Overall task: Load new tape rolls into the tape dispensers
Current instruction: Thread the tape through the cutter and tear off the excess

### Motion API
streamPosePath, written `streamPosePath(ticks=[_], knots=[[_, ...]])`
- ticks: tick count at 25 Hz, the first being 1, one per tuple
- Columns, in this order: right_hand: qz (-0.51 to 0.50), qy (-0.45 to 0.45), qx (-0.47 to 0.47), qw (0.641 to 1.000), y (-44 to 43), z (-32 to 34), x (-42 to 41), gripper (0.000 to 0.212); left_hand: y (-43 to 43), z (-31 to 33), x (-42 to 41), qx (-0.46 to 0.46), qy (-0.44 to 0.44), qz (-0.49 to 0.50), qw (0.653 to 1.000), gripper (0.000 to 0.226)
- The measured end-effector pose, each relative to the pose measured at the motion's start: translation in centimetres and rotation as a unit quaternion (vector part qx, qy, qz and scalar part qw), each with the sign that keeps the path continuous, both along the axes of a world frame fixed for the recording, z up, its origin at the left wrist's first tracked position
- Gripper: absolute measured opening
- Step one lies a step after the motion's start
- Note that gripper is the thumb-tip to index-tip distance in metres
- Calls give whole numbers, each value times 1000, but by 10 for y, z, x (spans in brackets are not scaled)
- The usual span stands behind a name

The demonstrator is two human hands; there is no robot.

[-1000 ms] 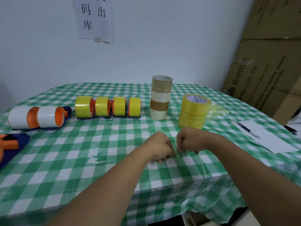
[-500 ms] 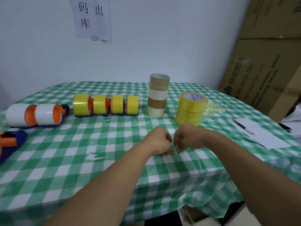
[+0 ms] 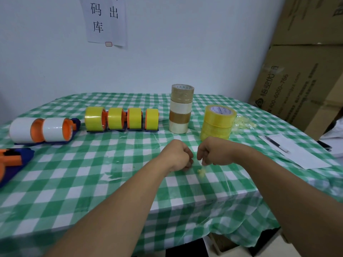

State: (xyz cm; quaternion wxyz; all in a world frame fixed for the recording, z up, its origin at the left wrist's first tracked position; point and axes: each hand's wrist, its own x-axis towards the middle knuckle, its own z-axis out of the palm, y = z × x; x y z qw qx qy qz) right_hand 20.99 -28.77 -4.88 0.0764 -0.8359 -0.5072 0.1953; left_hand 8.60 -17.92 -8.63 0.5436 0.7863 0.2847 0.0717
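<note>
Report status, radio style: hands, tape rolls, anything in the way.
Left hand curled, nothing seen in it; right hand curled above a yellow scrap, grip unclear. Yellow rolls stacked, untouched. Nothing between hands and rolls.

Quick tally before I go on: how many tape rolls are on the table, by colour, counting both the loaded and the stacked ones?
Yellow rolls on dispensers: 4
Yellow rolls stacked loose: 3
White rolls on dispensers: 2
Brown rolls in the mixed stack: 2
Cream rolls in the mixed stack: 2
Total: 13
</note>
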Motion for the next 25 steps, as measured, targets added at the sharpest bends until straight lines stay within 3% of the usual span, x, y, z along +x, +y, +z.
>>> streamPosePath(ticks=[3,6,12,17,21,23,25], knots=[[-7,11,61,998,15,9,-13,12,8,10,-12,-7,-6,28,1000,8],[1,29,90,996,41,21,-33,13,25,23,-30,3,-3,81,997,16],[-1,103,167,981,101,28,-82,39,79,40,-86,28,-38,202,978,36],[63,82,179,978,143,35,-124,55,119,49,-135,64,-43,269,960,24],[66,92,182,977,172,36,-149,34,146,47,-167,174,15,339,924,24],[76,120,169,975,187,35,-158,26,160,44,-176,196,37,382,902,38],[85,155,160,971,203,33,-167,21,171,42,-182,204,37,411,888,39]])
